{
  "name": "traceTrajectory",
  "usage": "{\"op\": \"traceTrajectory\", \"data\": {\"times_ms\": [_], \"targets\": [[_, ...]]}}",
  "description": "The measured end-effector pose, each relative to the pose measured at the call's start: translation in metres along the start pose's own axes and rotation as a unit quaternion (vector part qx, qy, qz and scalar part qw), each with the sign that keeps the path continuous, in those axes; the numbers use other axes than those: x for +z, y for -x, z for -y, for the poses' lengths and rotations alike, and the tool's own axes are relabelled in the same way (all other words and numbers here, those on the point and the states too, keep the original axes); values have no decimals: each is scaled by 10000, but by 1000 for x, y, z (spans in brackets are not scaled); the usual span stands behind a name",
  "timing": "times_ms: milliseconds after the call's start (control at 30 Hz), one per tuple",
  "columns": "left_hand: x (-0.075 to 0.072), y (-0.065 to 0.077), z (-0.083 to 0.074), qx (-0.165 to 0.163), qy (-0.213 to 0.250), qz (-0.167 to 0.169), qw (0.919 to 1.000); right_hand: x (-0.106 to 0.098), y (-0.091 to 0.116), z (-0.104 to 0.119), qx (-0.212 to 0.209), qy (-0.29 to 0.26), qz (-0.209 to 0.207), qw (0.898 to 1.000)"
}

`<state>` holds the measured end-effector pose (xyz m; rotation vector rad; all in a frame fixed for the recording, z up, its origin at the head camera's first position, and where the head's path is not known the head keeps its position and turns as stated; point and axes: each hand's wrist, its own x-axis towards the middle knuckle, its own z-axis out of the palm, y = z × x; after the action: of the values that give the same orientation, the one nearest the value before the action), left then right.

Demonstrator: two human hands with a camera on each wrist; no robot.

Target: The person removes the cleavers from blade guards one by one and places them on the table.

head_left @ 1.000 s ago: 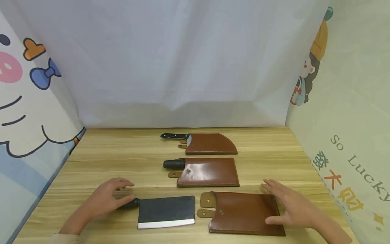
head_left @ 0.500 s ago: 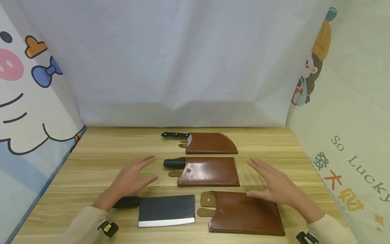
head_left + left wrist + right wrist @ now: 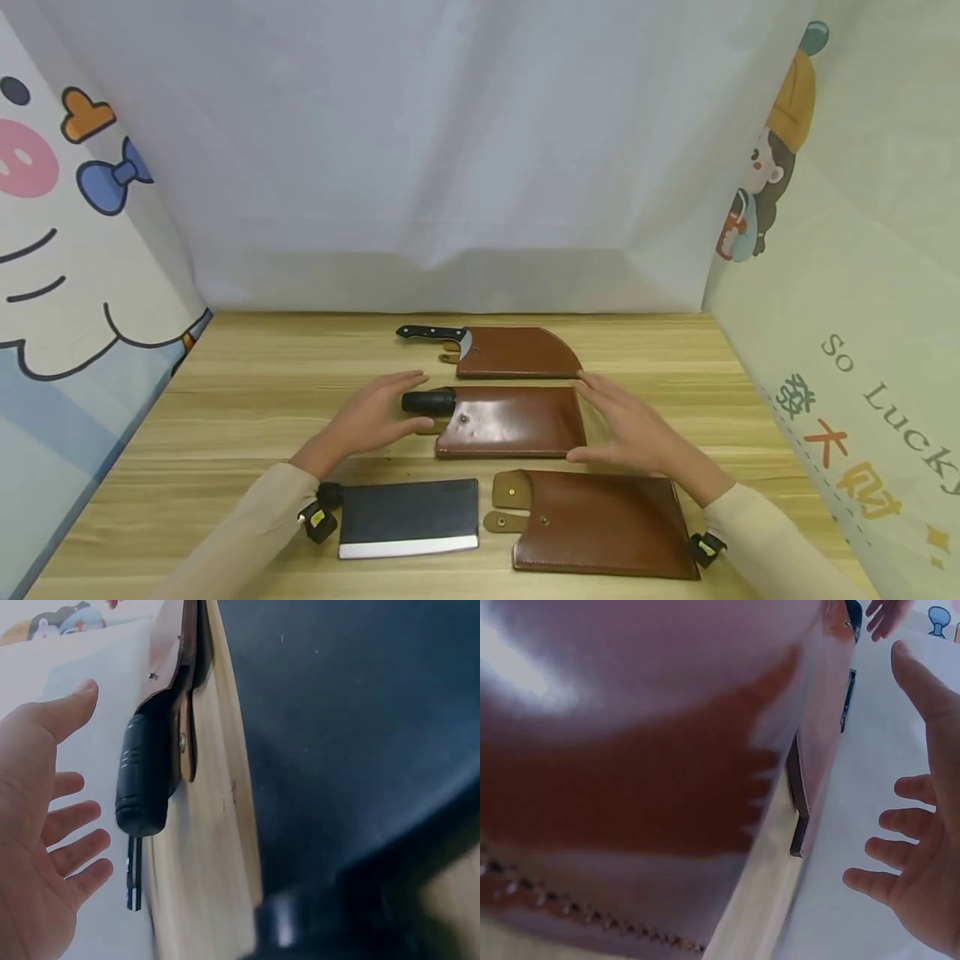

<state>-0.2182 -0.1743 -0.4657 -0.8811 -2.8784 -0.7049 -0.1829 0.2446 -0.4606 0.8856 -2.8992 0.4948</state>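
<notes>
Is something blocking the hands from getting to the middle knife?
Nothing visible blocks them. The left hand is beside the middle knife's handle, and the right hand is by the other end of its brown cover. The bare knife and the front cover lie nearer the person, not between.

- 3 big knives [image 3: 450, 510]: 1 bare knife [image 3: 408, 518] up close, 1 mid knife [image 3: 429, 403], 1 back knife [image 3: 431, 333]
- 3 brn covers [image 3: 513, 421], 2 w/ a knife in
- 2 tan flaps [image 3: 513, 492] on the near cover [image 3: 607, 533]
- 2 hands, both mine: L hand [image 3: 369, 419] & R hand [image 3: 632, 432]
- 2 cream sleeves [image 3: 255, 525]
- 2 blk wrist cams [image 3: 321, 523], L & R
- 1 wood tbl [image 3: 247, 392]
- 1 white cloth [image 3: 450, 167] at back
- 2 pic walls [image 3: 832, 250], 1 ea. side
</notes>
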Motion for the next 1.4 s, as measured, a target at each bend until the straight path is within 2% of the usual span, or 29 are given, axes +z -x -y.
{"op": "traceTrajectory", "data": {"times_ms": [200, 400, 733, 1167, 1400], "targets": [[6, -15, 5, -76, 122, 331, 9993, 11, -17, 0, 25, -134, 315, 9994], [7, -23, 7, -153, 268, 550, 9980, 17, -30, -1, 41, -294, 727, 9969], [11, -28, 11, -133, 303, 581, 9978, 24, -42, -5, 5, -560, 1225, 9909], [14, -30, 12, -360, 385, 718, 9960, 26, -47, -4, -12, -525, 1321, 9898], [13, -31, 10, -394, 250, 674, 9966, 28, -49, -7, -3, -396, 1389, 9895]]}}
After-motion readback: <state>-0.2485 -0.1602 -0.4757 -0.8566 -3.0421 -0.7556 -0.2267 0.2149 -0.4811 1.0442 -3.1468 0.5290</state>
